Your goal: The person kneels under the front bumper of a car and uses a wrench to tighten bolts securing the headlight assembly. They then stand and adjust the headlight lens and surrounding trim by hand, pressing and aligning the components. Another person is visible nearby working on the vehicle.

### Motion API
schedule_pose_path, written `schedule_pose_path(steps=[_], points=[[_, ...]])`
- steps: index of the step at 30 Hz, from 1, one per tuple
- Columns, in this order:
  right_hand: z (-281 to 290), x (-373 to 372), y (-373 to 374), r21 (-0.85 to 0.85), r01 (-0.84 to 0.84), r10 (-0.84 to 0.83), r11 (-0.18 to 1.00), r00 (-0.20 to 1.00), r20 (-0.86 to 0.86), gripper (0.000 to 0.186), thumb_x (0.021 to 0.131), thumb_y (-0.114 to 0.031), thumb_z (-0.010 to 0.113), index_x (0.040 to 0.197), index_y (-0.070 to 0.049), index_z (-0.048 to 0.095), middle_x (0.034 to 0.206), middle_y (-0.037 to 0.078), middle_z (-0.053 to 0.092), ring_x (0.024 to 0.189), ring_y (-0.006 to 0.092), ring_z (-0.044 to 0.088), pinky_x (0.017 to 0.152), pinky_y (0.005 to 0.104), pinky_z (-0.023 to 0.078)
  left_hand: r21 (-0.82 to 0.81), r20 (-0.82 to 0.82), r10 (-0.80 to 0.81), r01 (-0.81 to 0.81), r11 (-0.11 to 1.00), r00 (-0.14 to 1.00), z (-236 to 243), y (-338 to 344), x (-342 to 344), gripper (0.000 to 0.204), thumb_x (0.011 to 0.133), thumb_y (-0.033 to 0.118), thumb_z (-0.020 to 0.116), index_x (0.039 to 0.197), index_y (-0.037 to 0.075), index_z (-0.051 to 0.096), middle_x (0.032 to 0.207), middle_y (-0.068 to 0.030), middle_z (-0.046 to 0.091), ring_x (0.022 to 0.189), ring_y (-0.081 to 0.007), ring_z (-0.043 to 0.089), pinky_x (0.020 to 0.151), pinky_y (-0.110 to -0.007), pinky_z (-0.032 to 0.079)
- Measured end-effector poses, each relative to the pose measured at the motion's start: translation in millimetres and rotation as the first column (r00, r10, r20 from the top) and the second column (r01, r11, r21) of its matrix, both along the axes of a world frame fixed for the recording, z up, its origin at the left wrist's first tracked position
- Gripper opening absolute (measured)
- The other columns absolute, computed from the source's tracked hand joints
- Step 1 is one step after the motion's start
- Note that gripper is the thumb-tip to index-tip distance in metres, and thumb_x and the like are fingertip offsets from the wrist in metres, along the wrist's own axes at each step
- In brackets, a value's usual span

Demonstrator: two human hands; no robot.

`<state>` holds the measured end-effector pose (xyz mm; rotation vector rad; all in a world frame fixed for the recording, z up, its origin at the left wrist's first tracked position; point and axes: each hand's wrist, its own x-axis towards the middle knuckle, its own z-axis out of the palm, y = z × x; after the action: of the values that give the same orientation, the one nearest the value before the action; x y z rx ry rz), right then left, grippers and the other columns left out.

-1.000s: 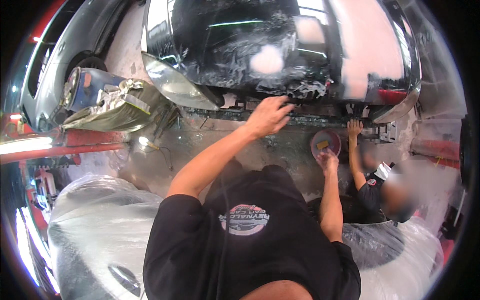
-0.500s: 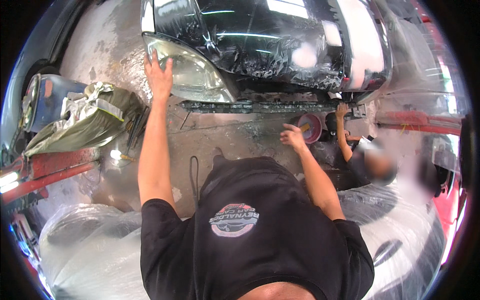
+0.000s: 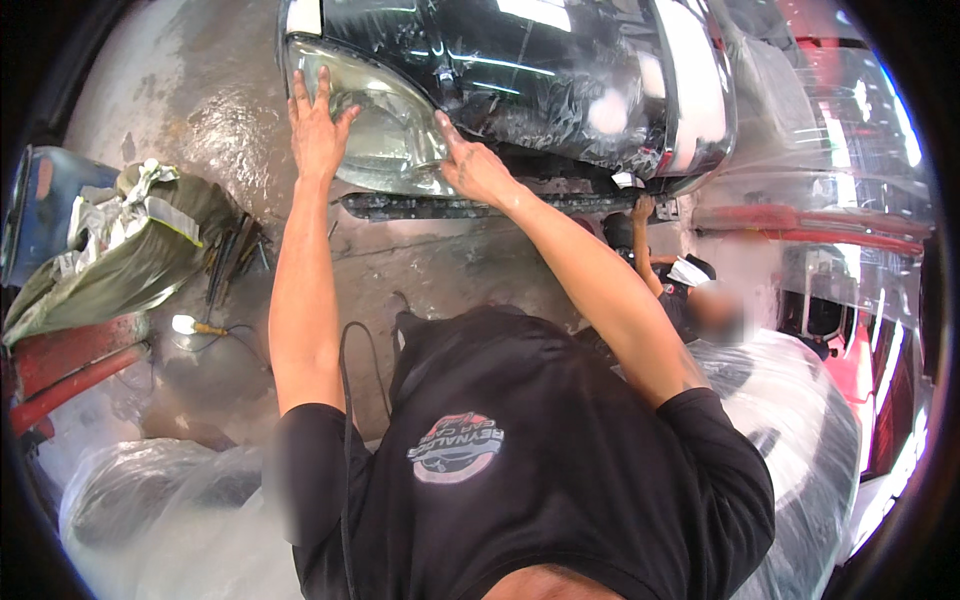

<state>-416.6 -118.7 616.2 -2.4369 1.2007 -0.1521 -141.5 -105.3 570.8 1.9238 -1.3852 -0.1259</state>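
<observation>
A large clear headlight [image 3: 385,120] sits at the front corner of a black car [image 3: 540,90], beside its hood. My left hand [image 3: 318,132] lies on the outer part of the lens, fingers spread toward the top. At the inner end of the same headlight is my right hand [image 3: 476,170], its index finger stretched along the edge where lens and hood meet; its other fingers are partly hidden. Neither hand has anything visible in its grasp. Below the headlight runs a dark bumper support bar [image 3: 480,207].
On the right, a co-worker [image 3: 690,295] crouches with a hand at the bar's end. A green-grey bag [image 3: 130,245] and blue drum [image 3: 65,205] stand left. A lit lamp [image 3: 185,325] with a cable lies on the floor. Plastic sheeting [image 3: 170,500] covers something behind me.
My right hand has moved up and left from in front of the bar onto the headlight's inner end. The left hand stays on the lens. The view has shifted slightly.
</observation>
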Motion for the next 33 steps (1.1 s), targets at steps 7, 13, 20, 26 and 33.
schedule_pose_path(steps=[7,13,20,26,33], points=[[-7.8,14.4,4.7,0.113,0.138,-0.127,0.984,0.987,-0.101,0.097,0.086,-0.014,0.056,0.164,-0.008,-0.002,0.092,0.033,0.068,0.089,0.0518,0.066,0.085,0.0555,0.05,-0.017,0.022,0.003,-0.003,1.0,1.0,-2.4,0.6,4.0,0.086,0.089,0.044,0.076,0.162,0.033,0.033,0.171,-0.0128,0.02,0.145,-0.0513,0.035,0.114,-0.054,0.044],[-8.5,10.4,7.4,0.099,0.121,-0.118,0.988,0.993,-0.031,0.096,0.086,-0.014,0.055,0.165,-0.011,0.0,0.091,0.032,0.068,0.089,0.0496,0.068,0.082,0.0533,0.051,0.038,-0.007,-0.008,0.008,0.999,1.0,3.0,2.2,3.7,0.086,0.088,0.043,0.077,0.161,0.034,0.034,0.171,-0.0111,0.019,0.145,-0.0506,0.036,0.112,-0.054,0.046],[-38.5,-35.0,23.0,0.166,0.34,-0.364,0.926,0.92,0.147,0.059,0.086,-0.016,0.059,0.142,-0.001,0.055,0.109,0.031,0.07,0.104,0.0482,0.066,0.093,0.0538,0.052,0.115,-0.025,-0.049,0.051,0.992,0.999,21.1,-8.4,16.1,0.098,0.082,0.046,0.083,0.163,0.027,0.031,0.169,-0.0231,0.017,0.137,-0.0528,0.047,0.108,-0.053,0.049],[-78.0,-49.5,-4.4,0.096,0.382,-0.393,0.919,0.883,0.256,0.062,0.084,-0.018,0.059,0.142,0.005,0.052,0.121,0.034,0.065,0.117,0.0477,0.061,0.101,0.0503,0.049,0.193,-0.016,-0.024,0.027,0.981,1.0,31.2,-34.3,23.4,0.114,0.078,0.057,0.082,0.165,0.015,0.022,0.163,-0.039,0.015,0.134,-0.0543,0.05,0.107,-0.052,0.048],[-79.7,-44.5,-19.3,0.375,0.291,-0.424,0.88,0.837,0.346,0.059,0.086,-0.028,0.062,0.129,0.011,0.055,0.126,0.035,0.062,0.125,0.0478,0.056,0.107,0.0462,0.045,0.196,0.051,-0.023,0.012,0.981,0.998,30.5,-35.6,24.7,0.116,0.077,0.056,0.084,0.165,0.011,0.022,0.161,-0.0403,0.019,0.141,-0.0527,0.042,0.112,-0.05,0.044]])
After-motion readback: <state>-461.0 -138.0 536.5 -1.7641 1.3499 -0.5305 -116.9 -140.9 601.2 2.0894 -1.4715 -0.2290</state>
